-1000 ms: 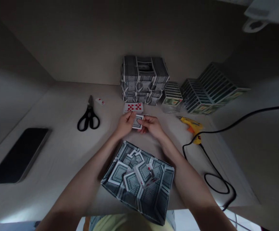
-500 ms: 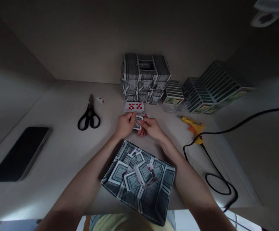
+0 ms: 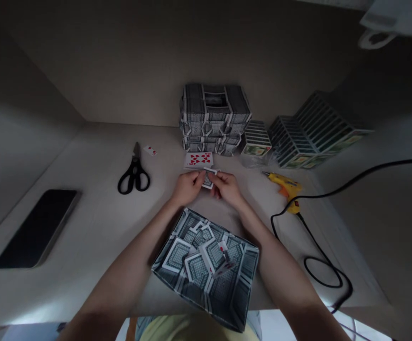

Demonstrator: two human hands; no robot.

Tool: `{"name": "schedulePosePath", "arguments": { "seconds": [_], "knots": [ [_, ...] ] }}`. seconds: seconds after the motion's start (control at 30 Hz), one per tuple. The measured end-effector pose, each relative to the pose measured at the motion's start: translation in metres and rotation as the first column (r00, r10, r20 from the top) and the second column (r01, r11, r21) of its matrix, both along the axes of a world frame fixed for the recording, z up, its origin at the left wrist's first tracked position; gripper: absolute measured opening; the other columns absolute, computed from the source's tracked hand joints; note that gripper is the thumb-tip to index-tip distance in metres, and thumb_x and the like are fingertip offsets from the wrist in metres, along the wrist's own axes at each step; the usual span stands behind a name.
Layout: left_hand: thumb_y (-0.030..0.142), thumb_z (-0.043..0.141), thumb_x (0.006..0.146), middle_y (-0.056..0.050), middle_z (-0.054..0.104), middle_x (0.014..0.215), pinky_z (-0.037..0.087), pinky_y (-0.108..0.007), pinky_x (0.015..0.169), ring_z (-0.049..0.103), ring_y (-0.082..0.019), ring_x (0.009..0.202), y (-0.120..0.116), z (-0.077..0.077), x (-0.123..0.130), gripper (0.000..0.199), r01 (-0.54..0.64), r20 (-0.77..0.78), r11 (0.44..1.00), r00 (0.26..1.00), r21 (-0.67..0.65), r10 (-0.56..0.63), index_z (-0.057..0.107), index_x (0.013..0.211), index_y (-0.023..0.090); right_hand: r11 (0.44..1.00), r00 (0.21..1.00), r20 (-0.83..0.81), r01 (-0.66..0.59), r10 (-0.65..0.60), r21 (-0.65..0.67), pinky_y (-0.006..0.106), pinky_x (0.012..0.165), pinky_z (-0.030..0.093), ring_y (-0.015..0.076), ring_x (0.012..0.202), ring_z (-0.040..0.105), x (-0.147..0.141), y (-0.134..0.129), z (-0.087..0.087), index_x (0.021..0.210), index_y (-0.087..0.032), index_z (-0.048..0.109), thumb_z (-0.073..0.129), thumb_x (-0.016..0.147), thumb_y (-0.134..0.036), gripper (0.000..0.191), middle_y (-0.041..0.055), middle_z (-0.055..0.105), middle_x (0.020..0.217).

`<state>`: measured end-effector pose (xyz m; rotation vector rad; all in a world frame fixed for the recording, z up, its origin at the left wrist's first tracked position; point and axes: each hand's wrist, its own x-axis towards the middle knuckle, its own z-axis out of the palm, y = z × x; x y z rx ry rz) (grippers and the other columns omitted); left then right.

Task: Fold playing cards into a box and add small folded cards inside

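Between my two hands is a playing card, its patterned back facing up. My left hand pinches it from the left, and my right hand grips its right side. Just beyond lies a stack of playing cards with a red-heart card face up on top. Nearer to me, between my forearms, sits a shallow tray covered in card backs, with several loose cards inside. Behind the stack stands a box-like structure built from folded cards, with an opening in its top.
Scissors and a cut card piece lie to the left, a black phone farther left. On the right are a yellow glue gun, its black cable looping along the table, and several card packs by the wall.
Both hands, with the card, have shifted slightly right. The card is tilted differently, and a red-marked card visible beside the hands before is now mostly hidden. The camera view has moved a little.
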<state>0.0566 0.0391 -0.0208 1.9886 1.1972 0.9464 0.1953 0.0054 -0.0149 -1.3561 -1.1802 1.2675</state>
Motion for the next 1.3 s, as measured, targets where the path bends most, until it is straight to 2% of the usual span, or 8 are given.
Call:
{"name": "schedulePosePath", "arguments": {
  "seconds": [0.17,0.33,0.53,0.63,0.73,0.97,1.17,1.3],
  "knots": [
    [0.050,0.039,0.082,0.002,0.044,0.044,0.028,-0.023,0.049,0.041,-0.010,0.047,0.003,0.008,-0.016,0.047,-0.040,0.035,0.990,0.998,-0.132,0.045,0.048,0.049,0.017,0.996,0.986,0.143,0.087,-0.091,0.034,0.020,0.030,0.028,0.0090,0.028,0.041,-0.001,0.000,-0.006,0.055,-0.021,0.047,0.049,0.074,-0.059,0.042,-0.0045,0.051,0.037],
    [0.050,0.038,0.083,0.001,0.046,0.045,0.035,-0.024,0.051,0.045,-0.011,0.046,-0.006,0.041,-0.051,0.045,-0.141,0.199,0.971,0.964,-0.191,0.179,0.051,0.054,0.018,0.954,0.881,0.385,0.198,-0.274,0.225,0.022,0.036,0.027,0.0091,0.031,0.038,0.001,-0.004,-0.009,0.042,-0.021,0.043,0.048,0.076,-0.058,0.050,-0.0040,0.040,0.031],
    [0.039,0.059,0.070,-0.006,0.061,0.105,0.045,-0.032,0.085,0.055,-0.023,0.100,-0.101,0.085,-0.093,0.031,-0.029,0.132,0.960,0.989,-0.280,0.068,0.060,0.099,0.026,0.988,0.980,0.154,0.113,-0.128,0.103,0.022,0.035,0.028,0.0088,0.032,0.037,0.009,-0.009,-0.004,0.051,-0.021,0.048,0.053,0.071,-0.061,0.045,-0.0057,0.043,0.035],
    [0.030,0.061,0.069,-0.007,0.047,0.131,0.040,-0.038,0.096,0.046,-0.026,0.119,-0.149,0.078,-0.101,0.059,-0.048,0.009,0.925,0.998,-0.376,0.056,0.045,0.126,0.029,0.990,0.991,0.027,0.126,-0.128,0.061,0.022,0.035,0.030,0.0087,0.033,0.039,0.007,-0.010,0.001,0.056,-0.020,0.053,0.054,0.070,-0.061,0.043,-0.0049,0.047,0.039],
    [0.026,0.050,0.073,-0.006,0.057,0.120,0.044,-0.039,0.091,0.054,-0.025,0.109,-0.164,0.057,-0.100,0.046,-0.185,-0.048,0.888,0.982,-0.421,0.181,0.051,0.120,0.028,0.999,0.990,-0.135,0.034,-0.033,0.011,0.023,0.048,0.043,0.0106,0.045,0.052,-0.001,-0.016,0.009,0.063,-0.019,0.059,0.052,0.072,-0.061,0.044,-0.0011,0.058,0.052],
    [0.023,0.052,0.069,-0.002,0.070,0.093,0.047,-0.032,0.082,0.063,-0.020,0.089,-0.120,0.036,-0.082,0.027,-0.237,0.099,0.854,0.944,-0.462,0.315,0.068,0.090,0.023,0.909,0.889,-0.198,-0.416,0.413,0.028,0.028,0.085,0.045,0.0160,0.093,0.061,-0.026,-0.040,0.022,0.096,-0.021,0.065,0.061,0.072,-0.049,0.038,0.0032,0.067,0.098],
    [0.019,0.049,0.066,-0.003,0.070,0.082,0.047,-0.024,0.060,0.063,-0.017,0.074,-0.102,0.033,-0.068,0.026,-0.234,0.249,0.782,0.862,-0.578,0.442,0.069,0.082,0.018,0.908,0.890,-0.198,-0.420,0.410,-0.009,0.025,0.079,0.045,0.0148,0.087,0.061,-0.032,-0.040,0.014,0.092,-0.020,0.068,0.055,0.077,-0.049,0.035,0.0010,0.068,0.089],
    [0.019,0.046,0.068,-0.003,0.070,0.081,0.048,-0.025,0.068,0.063,-0.017,0.079,-0.101,0.030,-0.062,0.028,-0.256,0.241,0.805,0.867,-0.536,0.436,0.069,0.082,0.017,0.924,0.910,-0.160,-0.381,0.382,0.033,0.027,0.081,0.044,0.0155,0.089,0.060,-0.035,-0.040,0.012,0.093,-0.020,0.068,0.052,0.080,-0.049,0.036,0.0015,0.068,0.092]
  ]
}}
